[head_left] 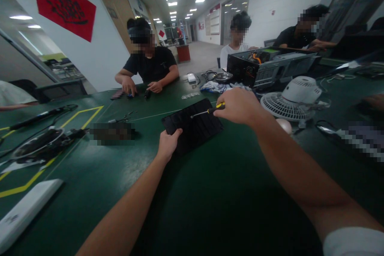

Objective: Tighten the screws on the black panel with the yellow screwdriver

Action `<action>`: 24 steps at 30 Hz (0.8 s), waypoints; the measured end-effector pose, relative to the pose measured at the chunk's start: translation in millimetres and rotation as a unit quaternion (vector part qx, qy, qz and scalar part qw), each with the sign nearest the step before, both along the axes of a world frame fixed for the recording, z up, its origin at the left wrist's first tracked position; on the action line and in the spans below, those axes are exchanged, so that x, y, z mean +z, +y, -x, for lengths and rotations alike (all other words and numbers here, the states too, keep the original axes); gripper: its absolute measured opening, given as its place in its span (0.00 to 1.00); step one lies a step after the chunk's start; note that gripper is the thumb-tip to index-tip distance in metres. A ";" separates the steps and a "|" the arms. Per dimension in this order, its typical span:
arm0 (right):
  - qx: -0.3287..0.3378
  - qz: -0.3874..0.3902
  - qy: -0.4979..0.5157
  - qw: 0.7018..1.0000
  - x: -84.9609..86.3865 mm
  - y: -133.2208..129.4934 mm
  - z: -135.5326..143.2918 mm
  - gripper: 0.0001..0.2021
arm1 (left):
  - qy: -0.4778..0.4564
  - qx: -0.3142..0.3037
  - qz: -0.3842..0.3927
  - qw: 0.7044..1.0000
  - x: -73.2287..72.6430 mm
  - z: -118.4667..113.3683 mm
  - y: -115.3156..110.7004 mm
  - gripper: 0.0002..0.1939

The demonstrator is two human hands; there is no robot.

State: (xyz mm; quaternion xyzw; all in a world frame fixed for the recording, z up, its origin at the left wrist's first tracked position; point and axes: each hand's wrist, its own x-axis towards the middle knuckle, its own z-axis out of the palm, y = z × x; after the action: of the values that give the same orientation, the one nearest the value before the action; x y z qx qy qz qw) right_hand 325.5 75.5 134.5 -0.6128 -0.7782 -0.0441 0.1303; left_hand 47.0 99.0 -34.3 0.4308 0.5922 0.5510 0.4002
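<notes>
My left hand (169, 144) grips the near left corner of a flat black panel (204, 128), its thumb on top. The panel is tilted above the green table (129, 200) and looks ribbed or divided into sections, too dark to make out well. My right hand (238, 106) is closed round the yellow-and-black handle of a screwdriver (216, 108). Its thin metal shaft points left over the panel, and a small bright spot shows at its tip. Whether the tip touches the panel I cannot tell.
A white fan (300, 96) lies to the right, beside an open computer case (264, 68). Cables and a dark round device (39, 144) are at the left, near a white box (30, 208). Across the table sits a person in black (150, 62); others sit farther right.
</notes>
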 end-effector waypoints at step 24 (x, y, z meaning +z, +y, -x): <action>0.004 0.013 0.000 1.000 5.1 -3.9 -1.8 0.18 | 0.011 0.011 0.006 1.000 5.5 -3.9 -2.4 0.21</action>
State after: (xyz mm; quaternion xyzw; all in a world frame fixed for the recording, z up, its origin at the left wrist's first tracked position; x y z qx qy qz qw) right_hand 327.3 71.7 139.7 -0.6115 -0.7809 -0.0340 0.1227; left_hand 51.0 96.6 -28.8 0.4281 0.6046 0.5470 0.3898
